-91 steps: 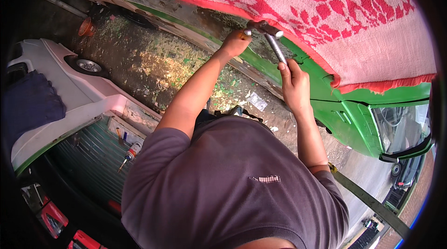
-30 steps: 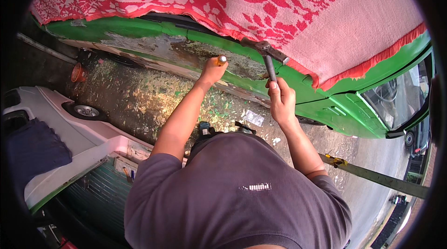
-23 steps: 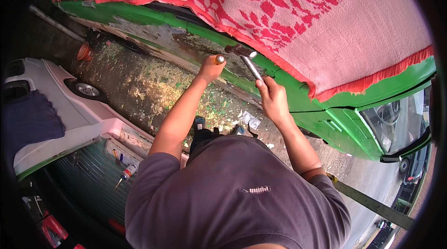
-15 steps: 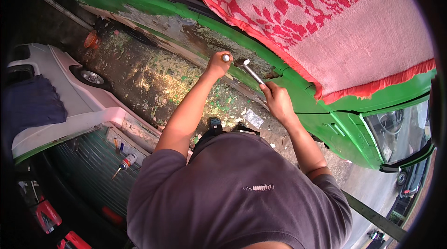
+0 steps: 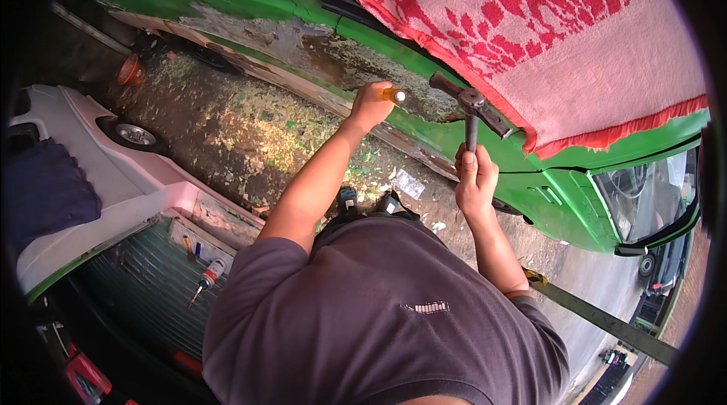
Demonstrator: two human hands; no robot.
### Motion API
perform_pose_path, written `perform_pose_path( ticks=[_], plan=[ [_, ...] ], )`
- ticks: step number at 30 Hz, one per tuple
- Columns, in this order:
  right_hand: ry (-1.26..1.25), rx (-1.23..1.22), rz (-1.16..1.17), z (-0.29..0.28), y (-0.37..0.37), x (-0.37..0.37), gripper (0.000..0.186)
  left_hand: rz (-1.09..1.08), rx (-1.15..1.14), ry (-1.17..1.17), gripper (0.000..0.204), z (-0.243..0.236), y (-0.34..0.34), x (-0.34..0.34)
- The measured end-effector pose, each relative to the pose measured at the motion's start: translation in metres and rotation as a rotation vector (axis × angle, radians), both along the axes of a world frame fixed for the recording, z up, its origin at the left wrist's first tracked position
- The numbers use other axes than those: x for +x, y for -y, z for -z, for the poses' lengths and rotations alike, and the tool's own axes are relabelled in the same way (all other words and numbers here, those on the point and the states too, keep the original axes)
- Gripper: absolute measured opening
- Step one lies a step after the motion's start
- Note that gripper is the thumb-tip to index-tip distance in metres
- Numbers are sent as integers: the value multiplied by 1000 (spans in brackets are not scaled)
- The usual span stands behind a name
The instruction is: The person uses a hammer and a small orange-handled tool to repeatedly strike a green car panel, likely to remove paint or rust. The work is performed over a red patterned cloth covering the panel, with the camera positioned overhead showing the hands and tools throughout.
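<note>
Hammer (image 5: 471,100) was held in the right hand (image 5: 477,180), fingers wrapped round its shaft, head near the edge of the red-and-pink towel (image 5: 583,56) and apart from the amber-handled tool (image 5: 389,94). Left hand (image 5: 369,108) had its fingers closed round that tool, metal cap (image 5: 400,96) toward the camera, beside the scraped patch (image 5: 360,62) on the green vehicle (image 5: 568,204); far end hidden. Good blows, I judged, called for a steady left grip, hammer square to the cap, knuckles below it.

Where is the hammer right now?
In the head view, the hammer is in the right hand, right of centre, by the lower-left corner of the pink-and-red cloth.
</note>
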State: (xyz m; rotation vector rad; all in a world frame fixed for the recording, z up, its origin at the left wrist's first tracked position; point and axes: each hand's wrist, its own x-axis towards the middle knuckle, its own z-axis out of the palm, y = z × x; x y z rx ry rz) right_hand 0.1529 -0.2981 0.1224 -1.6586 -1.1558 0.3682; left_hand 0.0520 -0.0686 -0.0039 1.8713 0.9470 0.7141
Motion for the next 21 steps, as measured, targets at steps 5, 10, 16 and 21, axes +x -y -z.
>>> perform_pose_path(
  ticks=[5,10,16,21],
  plan=[
    [139,-319,94,16,2,-13,36,-33,78,14,13,10,11,1],
    [-9,-27,104,26,16,-13,34,-114,65,-10,19,14,8,10],
    [-80,-165,154,41,18,6,33,-108,53,-8,13,1,13,12],
    [211,-351,116,42,5,3,32,-101,49,-85,11,-8,18,14]
  ],
)
